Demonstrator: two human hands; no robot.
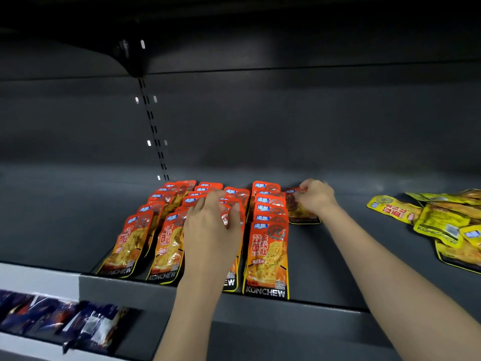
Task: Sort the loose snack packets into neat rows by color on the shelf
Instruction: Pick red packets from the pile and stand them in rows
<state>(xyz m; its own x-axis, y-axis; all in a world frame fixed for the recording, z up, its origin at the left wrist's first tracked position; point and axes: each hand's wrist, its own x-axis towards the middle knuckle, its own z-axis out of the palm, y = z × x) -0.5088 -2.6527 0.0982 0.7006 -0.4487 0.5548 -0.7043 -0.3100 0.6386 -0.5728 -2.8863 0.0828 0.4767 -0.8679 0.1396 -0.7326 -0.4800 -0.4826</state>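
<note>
We judged our right hand (316,196), pinching a lone orange packet (302,213) at centre frame, might nudge the neighbouring row (268,230) askew, while our left hand (212,225) seemingly pressed, fingers loosely curled, on the middle row (231,204).

Left grip (213,225) splayed (palm down), right grip (313,196) pinching.

In front of me stands a dark grey metal shelf unit with a plain back panel (299,121), lit dimly and darker toward the top. A slotted upright (153,126) runs down the panel left of centre, up to a bracket (131,57) beneath the upper shelf (260,19). Below, at my left, a lower shelf with a pale front strip (36,281) holds dark blue packs (65,324).
</note>
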